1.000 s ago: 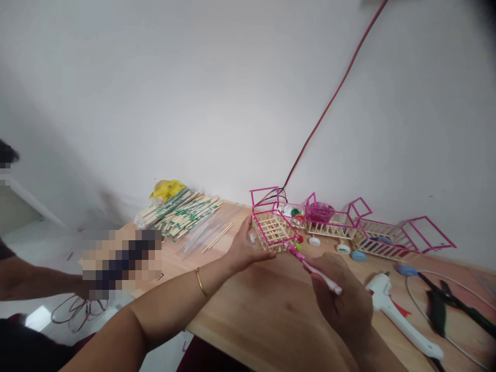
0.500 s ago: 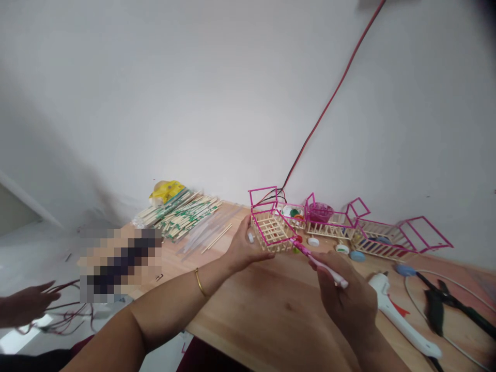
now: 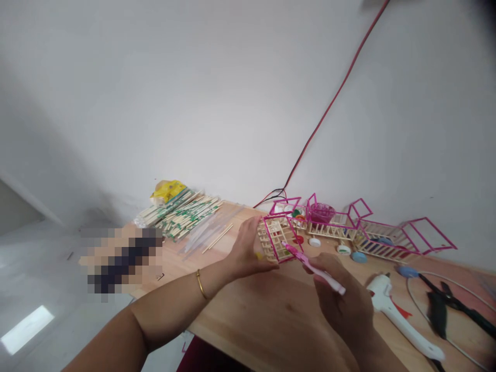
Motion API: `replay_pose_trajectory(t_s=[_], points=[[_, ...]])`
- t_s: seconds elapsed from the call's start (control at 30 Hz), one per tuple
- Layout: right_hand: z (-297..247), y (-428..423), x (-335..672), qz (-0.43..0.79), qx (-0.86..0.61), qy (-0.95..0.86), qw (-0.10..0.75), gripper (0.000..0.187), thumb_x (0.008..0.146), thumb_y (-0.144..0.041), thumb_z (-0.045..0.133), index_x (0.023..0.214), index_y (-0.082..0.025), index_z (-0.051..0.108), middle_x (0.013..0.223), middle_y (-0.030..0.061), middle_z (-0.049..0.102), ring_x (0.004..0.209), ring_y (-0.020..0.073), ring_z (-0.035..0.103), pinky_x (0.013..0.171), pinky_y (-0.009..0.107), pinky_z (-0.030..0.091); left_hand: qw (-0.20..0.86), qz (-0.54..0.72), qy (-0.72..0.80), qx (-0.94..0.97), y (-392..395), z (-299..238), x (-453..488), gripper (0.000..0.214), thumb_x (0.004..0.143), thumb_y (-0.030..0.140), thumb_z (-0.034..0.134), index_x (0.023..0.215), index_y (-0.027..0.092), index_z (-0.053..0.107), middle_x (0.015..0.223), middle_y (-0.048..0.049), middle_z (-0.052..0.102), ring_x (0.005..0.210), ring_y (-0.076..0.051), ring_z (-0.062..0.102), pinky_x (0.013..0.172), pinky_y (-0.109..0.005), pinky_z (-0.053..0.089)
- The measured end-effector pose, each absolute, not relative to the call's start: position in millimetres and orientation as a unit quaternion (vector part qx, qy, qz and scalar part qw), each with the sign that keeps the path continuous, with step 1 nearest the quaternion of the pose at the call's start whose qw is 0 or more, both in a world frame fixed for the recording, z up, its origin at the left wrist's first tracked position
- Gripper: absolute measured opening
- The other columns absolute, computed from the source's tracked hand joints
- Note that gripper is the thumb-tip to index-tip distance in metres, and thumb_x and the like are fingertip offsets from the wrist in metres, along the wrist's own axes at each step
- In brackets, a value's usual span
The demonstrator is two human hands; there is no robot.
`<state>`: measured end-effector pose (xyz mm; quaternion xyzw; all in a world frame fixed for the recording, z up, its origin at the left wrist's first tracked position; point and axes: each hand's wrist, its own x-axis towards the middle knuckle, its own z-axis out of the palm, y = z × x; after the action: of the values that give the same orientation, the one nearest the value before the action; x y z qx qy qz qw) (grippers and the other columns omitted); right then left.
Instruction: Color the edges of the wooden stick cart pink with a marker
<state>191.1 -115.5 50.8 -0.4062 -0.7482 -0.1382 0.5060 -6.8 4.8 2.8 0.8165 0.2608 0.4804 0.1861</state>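
Observation:
A small stick-built basket (image 3: 276, 240), bare wood with pink-painted edges and a pink frame at the top, is tilted in my left hand (image 3: 246, 248), which is closed around its left side. My right hand (image 3: 341, 289) grips a pale pink paintbrush (image 3: 323, 274). The brush's pink-coated tip is at the basket's open face, close to a pink edge; whether it touches cannot be made out. Behind the basket stands a tub of pink paint (image 3: 321, 213). Small lids, such as a white lid (image 3: 314, 242) and a blue lid (image 3: 359, 257), lie to the right.
Two similar pink-edged stick pieces (image 3: 383, 237) stand along the wall. A white glue gun (image 3: 406, 320) and black-handled pliers (image 3: 442, 305) lie at the right. Wrapped chopsticks (image 3: 189, 217), clear glue sticks (image 3: 211, 232) and a yellow packet (image 3: 168, 191) sit at the left.
My left hand has turned the basket, tipping its open face toward the brush and its pink frame to the right. The brush has shifted slightly left. Another person's hand at the left has left view.

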Motion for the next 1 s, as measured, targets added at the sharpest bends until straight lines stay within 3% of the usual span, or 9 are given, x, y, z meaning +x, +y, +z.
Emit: replay_pose_trajectory(t_s=[0.13,0.3,1.0], points=[[50.4,-114.7,189.0,-0.15,-0.39,-0.759,0.5,0.019,0.098,-0.028,0.049,0.112,-0.02,0.059,0.09,0.0067,0.068,0.085,0.0179,0.068,0.075,0.029,0.056,0.071,0.484,0.226,0.842,1.3,0.1,-2.5,0.115,0.063,0.058,0.082,0.151,0.021,0.018,0.133,-0.0189,0.052,0.123,-0.038,0.051,0.107,-0.061,0.04],[52.6,-112.9,185.9,-0.16,-0.37,-0.768,0.498,0.021,0.097,-0.023,0.05,0.115,-0.02,0.06,0.09,0.0073,0.07,0.085,0.0184,0.068,0.077,0.032,0.056,0.022,0.477,0.212,0.853,-0.5,-7.2,-2.0,0.121,0.067,0.064,0.077,0.156,0.021,0.007,0.137,-0.0212,0.05,0.128,-0.039,0.05,0.112,-0.064,0.031],[49.1,-110.0,187.3,-0.18,-0.36,-0.776,0.485,0.027,0.093,-0.018,0.054,0.119,-0.02,0.061,0.092,0.0076,0.072,0.087,0.0188,0.069,0.081,0.036,0.056,0.009,0.44,0.221,0.87,-7.3,-5.3,-3.4,0.122,0.07,0.063,0.074,0.158,0.02,-0.001,0.138,-0.0233,0.048,0.131,-0.039,0.049,0.117,-0.065,0.022]])
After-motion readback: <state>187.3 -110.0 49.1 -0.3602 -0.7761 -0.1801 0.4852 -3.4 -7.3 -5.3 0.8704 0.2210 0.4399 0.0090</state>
